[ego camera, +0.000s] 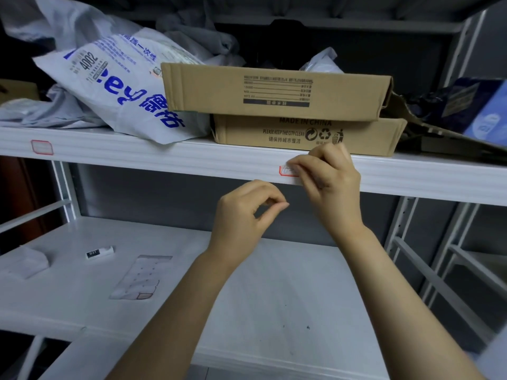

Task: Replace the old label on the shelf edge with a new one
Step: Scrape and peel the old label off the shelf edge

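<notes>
Head view: the right hand [326,174] is up at the shelf edge [164,157], fingers curled, thumb and forefinger closed on the right end of a red-bordered label [286,171]. Only the label's left end, with some handwriting, shows beyond the fingertips. The left hand [244,212] hangs just below and to the left of the right hand, thumb and forefinger tips pressed together. Whether a scrap sits between them cannot be told. Directly above the right hand a box [301,133] sits close to the front of the shelf. Far below and to the left of the left hand, a sheet of labels [140,278] lies on the lower shelf [274,283].

Whether the pinched label is the old one coming off or the new one going on is not clear. If it is coming off, a quick or steep pull would probably tear it and leave paper and glue on the shelf edge, so the next one would sit badly. If it is going on, pressing from one end alone could set it crooked or creased. Knuckles rising could also nudge the box.
</notes>
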